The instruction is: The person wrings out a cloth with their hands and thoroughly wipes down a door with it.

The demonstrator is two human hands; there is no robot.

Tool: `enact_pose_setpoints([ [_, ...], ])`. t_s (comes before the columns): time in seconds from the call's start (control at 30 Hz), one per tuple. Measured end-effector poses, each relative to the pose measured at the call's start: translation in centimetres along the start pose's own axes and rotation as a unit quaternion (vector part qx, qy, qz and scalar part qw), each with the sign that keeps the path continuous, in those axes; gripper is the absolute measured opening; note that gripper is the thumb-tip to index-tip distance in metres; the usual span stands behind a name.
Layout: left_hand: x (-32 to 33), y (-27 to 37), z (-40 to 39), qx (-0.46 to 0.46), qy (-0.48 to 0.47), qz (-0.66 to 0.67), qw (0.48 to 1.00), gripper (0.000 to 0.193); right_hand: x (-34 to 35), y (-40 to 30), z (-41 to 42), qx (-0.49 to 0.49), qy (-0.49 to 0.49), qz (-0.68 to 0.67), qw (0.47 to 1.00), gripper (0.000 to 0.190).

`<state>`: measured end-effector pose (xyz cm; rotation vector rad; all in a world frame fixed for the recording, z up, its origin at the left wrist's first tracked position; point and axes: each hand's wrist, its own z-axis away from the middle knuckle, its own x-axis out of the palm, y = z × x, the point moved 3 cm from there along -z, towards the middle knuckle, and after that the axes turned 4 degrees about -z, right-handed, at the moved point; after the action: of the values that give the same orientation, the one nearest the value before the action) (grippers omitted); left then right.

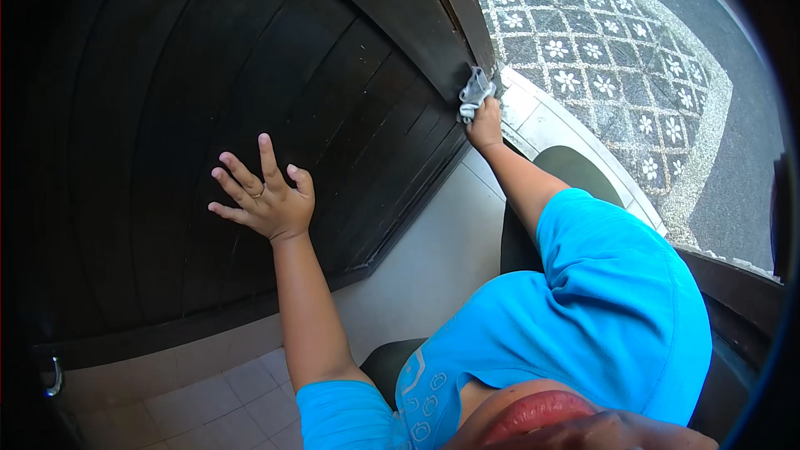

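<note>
A dark wooden door (206, 94) with long plank grooves fills the left and middle of the view. Against its face rests my left hand (275, 200), fingers spread, a ring on one finger and nothing held. My right hand (486, 126) grips a crumpled grey-white cloth (476, 90) at the door's outer edge, low down. Part of the cloth bunches out past my fingers. Small pale specks dot the dark wood.
Pale floor tiles (206, 394) lie below the door. A white tiled step (550, 128) borders paving with white flower patterns (603, 84), and grey asphalt (744, 200) lies beyond. A shiny metal handle (55, 378) shows at lower left. Dark wood (731, 281) stands at my right.
</note>
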<state>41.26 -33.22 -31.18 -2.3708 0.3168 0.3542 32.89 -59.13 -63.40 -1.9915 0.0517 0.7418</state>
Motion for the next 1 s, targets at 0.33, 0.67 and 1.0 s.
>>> enact_pose_setpoints([
  [0.33,0.4,-0.3,0.4,0.001,-0.018,-0.006,1.000,0.060,-3.5,-3.9,-3.6,-0.055,0.206,-0.238,0.948,0.039],
  [0.67,0.8,0.3,0.4,0.007,-0.001,-0.012,1.000,0.059,3.3,2.7,1.3,0.223,0.123,-0.183,0.950,0.054],
  [1.0,1.0,0.5,0.1,-0.003,0.005,-0.004,1.000,0.061,7.8,6.9,4.0,0.578,0.022,-0.318,0.751,0.055],
])
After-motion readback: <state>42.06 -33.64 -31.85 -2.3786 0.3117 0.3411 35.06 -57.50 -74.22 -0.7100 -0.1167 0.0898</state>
